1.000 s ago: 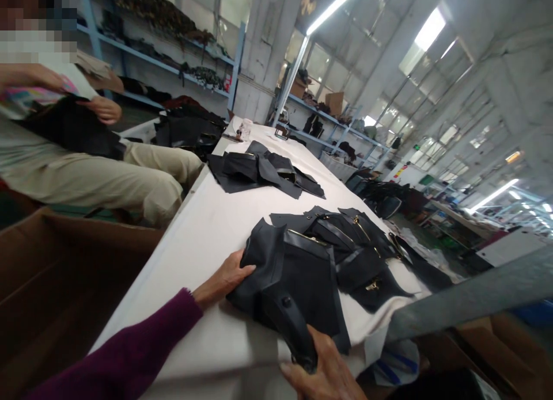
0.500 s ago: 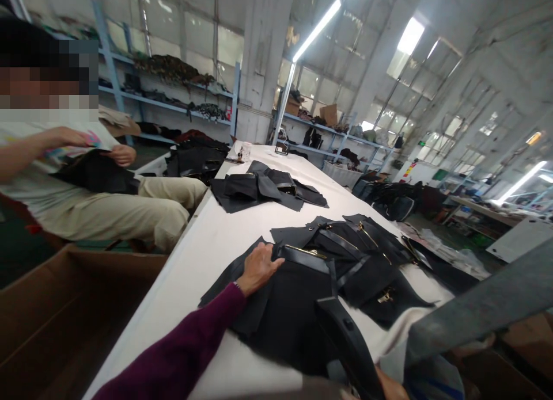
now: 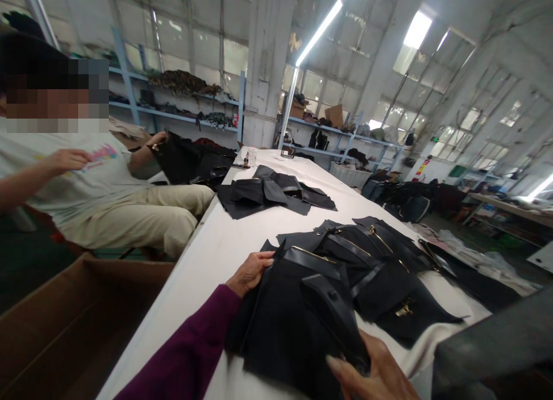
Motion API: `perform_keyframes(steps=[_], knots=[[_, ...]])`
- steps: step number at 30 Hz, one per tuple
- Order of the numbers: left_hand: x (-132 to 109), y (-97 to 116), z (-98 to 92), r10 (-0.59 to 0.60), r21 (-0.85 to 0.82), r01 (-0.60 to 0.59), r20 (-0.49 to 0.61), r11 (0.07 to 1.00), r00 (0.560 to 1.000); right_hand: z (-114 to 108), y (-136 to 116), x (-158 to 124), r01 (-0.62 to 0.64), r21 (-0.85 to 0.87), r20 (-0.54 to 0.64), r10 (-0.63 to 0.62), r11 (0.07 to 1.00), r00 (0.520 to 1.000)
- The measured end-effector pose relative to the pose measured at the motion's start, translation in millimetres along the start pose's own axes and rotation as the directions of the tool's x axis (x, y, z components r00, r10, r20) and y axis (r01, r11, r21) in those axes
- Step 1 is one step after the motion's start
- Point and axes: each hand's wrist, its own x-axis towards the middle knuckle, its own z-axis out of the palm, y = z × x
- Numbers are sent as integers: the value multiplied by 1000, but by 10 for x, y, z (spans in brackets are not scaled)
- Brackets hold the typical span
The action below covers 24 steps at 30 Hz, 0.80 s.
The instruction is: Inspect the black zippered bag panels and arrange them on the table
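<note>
My left hand, in a purple sleeve, pinches the upper left edge of a black fabric panel. A shiny band with a gold zipper runs along the panel's top. My right hand is at the bottom, closed around the lower end of a black piece with a glossy strip, which lies over the panel. Some of its fingers are hidden behind that piece. Just right of the panel spreads a heap of similar black pieces with gold zippers and metal fittings.
Farther along the white table lies another black pile. A co-worker sits at the left, one hand on a black piece. An open cardboard box stands below the table's left edge. A grey metal bar crosses the lower right.
My left hand has gone from resting on the panel with fingers spread to pinching its edge. My right hand has come further into view. The co-worker's black piece has moved from the lap toward the pile behind.
</note>
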Motion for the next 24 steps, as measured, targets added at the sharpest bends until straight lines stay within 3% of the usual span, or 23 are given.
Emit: perform_keyframes(steps=[6,14,20,24], knots=[[-2,-18,43,-45,-369,97,150,924,988,91,-336,307,42,248,227,-101,968,969],[-72,31,127,0,-516,148,276,844,961,234,-409,653,74,262,211,-132,962,968],[-48,-14,109,-41,-560,158,217,813,975,-31,-434,768,33,187,61,-45,982,997],[-6,-74,99,-52,-571,168,213,803,976,-112,-414,611,28,158,94,-43,987,995]])
